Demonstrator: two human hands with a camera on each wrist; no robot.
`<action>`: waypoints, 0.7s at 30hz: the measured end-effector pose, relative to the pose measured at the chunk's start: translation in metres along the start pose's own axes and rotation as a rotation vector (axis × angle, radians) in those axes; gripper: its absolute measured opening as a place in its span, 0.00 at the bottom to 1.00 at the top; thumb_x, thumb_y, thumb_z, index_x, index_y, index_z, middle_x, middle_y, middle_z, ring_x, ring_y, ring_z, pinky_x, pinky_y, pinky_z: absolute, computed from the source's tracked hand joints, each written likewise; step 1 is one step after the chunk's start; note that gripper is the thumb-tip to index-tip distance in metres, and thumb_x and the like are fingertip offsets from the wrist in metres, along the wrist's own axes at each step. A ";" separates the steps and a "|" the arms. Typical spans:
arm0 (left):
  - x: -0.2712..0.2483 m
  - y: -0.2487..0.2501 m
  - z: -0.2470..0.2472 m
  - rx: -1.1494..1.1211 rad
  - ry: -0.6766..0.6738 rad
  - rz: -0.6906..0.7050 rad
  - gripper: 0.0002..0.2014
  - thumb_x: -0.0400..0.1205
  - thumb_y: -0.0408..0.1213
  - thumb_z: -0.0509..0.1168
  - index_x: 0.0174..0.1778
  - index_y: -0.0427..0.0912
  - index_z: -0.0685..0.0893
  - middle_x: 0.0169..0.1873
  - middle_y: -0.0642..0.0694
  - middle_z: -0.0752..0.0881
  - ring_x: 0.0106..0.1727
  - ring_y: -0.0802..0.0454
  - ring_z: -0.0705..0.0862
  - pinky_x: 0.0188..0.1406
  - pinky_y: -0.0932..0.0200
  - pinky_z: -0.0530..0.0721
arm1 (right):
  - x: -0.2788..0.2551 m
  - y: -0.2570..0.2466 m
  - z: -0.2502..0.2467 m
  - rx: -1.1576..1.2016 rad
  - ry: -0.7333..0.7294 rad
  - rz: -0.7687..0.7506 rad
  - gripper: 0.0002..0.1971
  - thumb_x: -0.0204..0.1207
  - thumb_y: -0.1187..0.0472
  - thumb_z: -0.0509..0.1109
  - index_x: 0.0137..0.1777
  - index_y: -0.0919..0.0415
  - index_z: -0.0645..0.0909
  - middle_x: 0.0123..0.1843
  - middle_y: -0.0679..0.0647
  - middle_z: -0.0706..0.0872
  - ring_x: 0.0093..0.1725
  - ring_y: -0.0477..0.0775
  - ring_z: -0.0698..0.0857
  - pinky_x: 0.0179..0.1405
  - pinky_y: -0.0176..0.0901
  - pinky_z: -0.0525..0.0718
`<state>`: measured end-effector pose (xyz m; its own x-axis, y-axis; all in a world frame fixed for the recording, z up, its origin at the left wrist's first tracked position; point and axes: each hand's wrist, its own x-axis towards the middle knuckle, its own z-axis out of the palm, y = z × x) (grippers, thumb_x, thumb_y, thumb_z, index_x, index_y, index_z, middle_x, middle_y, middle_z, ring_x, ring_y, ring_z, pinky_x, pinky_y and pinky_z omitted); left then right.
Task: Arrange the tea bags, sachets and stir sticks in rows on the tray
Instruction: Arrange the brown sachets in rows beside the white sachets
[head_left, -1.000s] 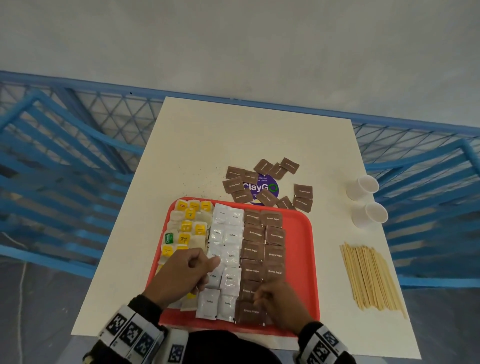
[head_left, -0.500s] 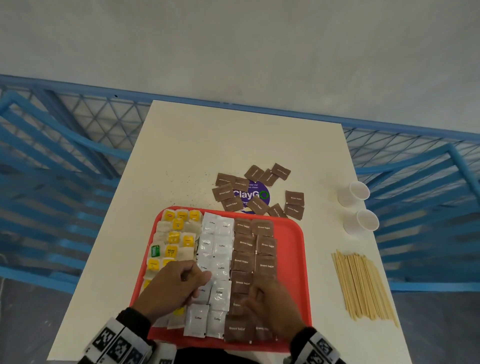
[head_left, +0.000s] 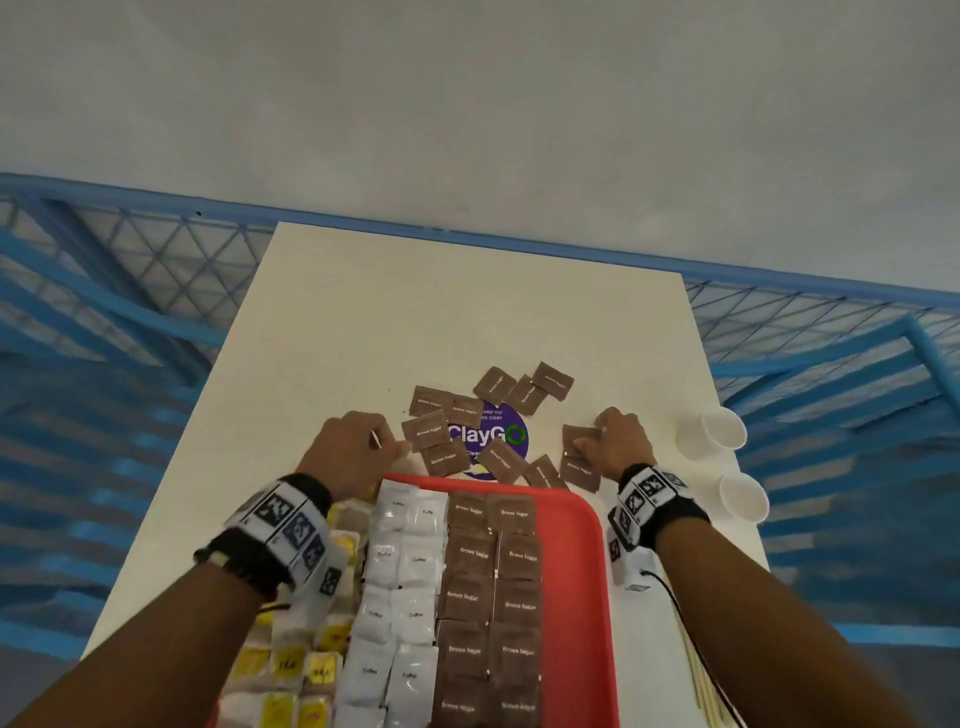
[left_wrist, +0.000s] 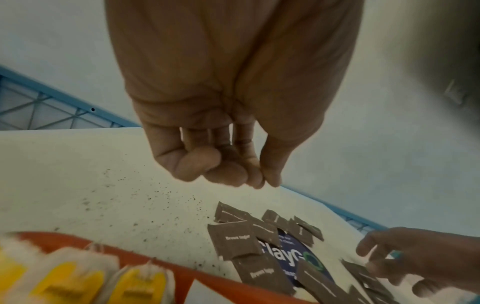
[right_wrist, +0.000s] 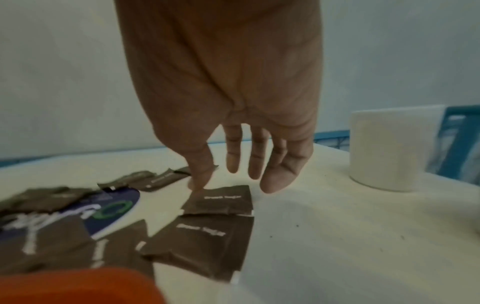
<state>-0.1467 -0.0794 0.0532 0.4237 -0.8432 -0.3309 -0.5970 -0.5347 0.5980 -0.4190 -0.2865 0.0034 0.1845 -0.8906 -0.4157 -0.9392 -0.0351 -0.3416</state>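
The red tray (head_left: 589, 525) holds yellow-tagged tea bags (head_left: 332, 644), white coffee sachets (head_left: 402, 587) and brown sugar sachets (head_left: 491, 582) in columns. Loose brown sugar sachets (head_left: 496, 387) lie on the table beyond it, around a purple sticker (head_left: 491, 434). My left hand (head_left: 358, 447) hovers by the leftmost loose sachet (left_wrist: 235, 239); its fingers (left_wrist: 207, 162) are curled and hold nothing. My right hand (head_left: 621, 441) reaches down with straight fingers (right_wrist: 255, 156). Its thumb touches a corner of a loose sachet (right_wrist: 221, 200). Stir sticks (head_left: 704, 680) show partly behind my right arm.
Two white paper cups (head_left: 719, 428) (head_left: 743, 496) stand on the table right of my right hand; one cup (right_wrist: 389, 148) is close in the right wrist view. Dark crumbs (left_wrist: 145, 197) speckle the table. Blue railings (head_left: 130, 291) surround the table.
Both hands have left the rows on the tray and moved forward past its far edge to the loose brown sachets. The head view has moved closer over the tray.
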 end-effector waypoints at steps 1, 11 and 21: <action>0.012 0.003 0.002 0.004 0.001 -0.013 0.15 0.81 0.48 0.72 0.30 0.50 0.78 0.30 0.55 0.83 0.33 0.59 0.80 0.32 0.65 0.71 | 0.006 0.000 0.003 -0.028 -0.028 -0.035 0.25 0.74 0.56 0.74 0.69 0.58 0.75 0.67 0.60 0.75 0.66 0.66 0.78 0.63 0.56 0.81; 0.104 0.028 0.034 0.490 -0.168 0.098 0.33 0.77 0.40 0.74 0.78 0.53 0.69 0.74 0.46 0.73 0.73 0.41 0.74 0.68 0.41 0.74 | 0.032 0.015 0.009 -0.018 -0.119 -0.144 0.05 0.73 0.66 0.72 0.46 0.59 0.79 0.51 0.57 0.86 0.47 0.56 0.83 0.38 0.41 0.74; 0.121 0.023 0.056 0.650 -0.235 0.105 0.32 0.71 0.45 0.80 0.67 0.47 0.72 0.66 0.45 0.77 0.70 0.39 0.70 0.66 0.40 0.71 | 0.004 -0.101 0.028 0.141 -0.213 -0.517 0.06 0.71 0.65 0.76 0.37 0.60 0.80 0.40 0.52 0.82 0.41 0.50 0.80 0.42 0.41 0.77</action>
<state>-0.1470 -0.1964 -0.0137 0.2271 -0.8427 -0.4881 -0.9442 -0.3133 0.1016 -0.3157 -0.2734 0.0124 0.6775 -0.6623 -0.3199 -0.6663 -0.3685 -0.6482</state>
